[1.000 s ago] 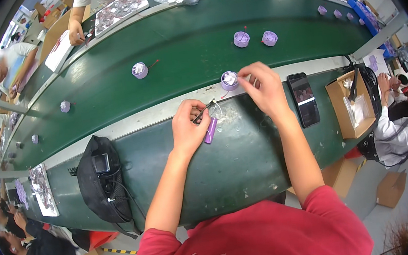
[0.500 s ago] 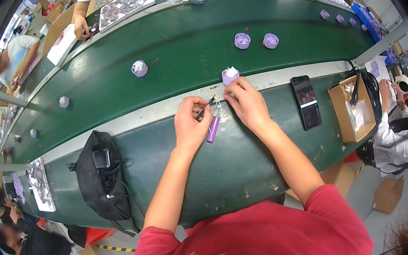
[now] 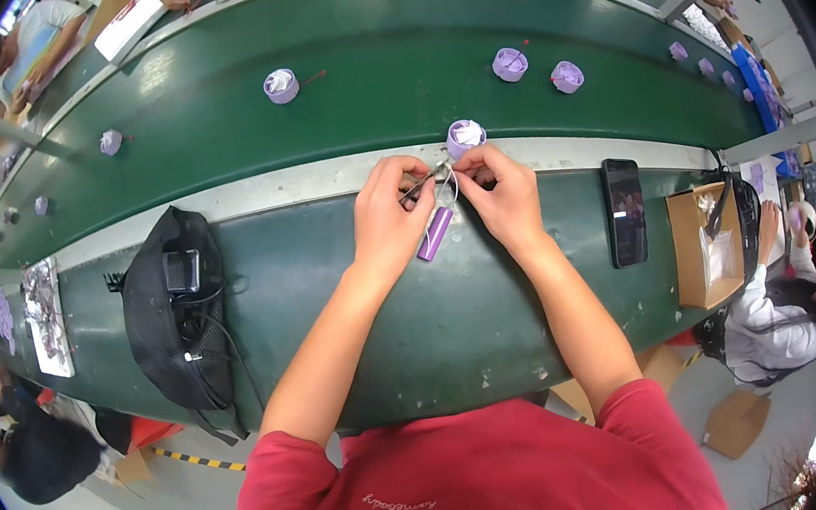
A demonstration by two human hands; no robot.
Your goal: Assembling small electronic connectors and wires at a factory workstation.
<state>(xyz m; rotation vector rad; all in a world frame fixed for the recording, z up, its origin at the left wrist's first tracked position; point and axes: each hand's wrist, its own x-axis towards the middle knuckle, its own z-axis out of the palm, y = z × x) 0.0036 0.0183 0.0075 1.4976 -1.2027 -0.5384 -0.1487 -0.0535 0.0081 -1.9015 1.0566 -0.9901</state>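
My left hand (image 3: 388, 215) is closed around dark, slim tweezers (image 3: 411, 194), whose tips point toward my right fingers. My right hand (image 3: 504, 199) pinches a thin white wire (image 3: 454, 189) close to those tips; a tiny part between the fingertips is too small to name. The wire loops down to a purple cylindrical battery (image 3: 436, 234), which hangs or lies between my hands over the green bench; I cannot tell which. Just beyond my right fingertips stands a round lilac cup (image 3: 466, 137) with white material in it.
Several similar cups, one of them (image 3: 281, 86) with a red wire, sit on the green conveyor belt (image 3: 389, 86). A black mesh bag (image 3: 173, 312) lies left; a phone (image 3: 626, 212) and an open cardboard box (image 3: 706, 246) are right. Other people work around the line.
My hands have come closer together, and the right one has left the cup's side to meet the tweezer tips. The whole view has shifted somewhat with my head.
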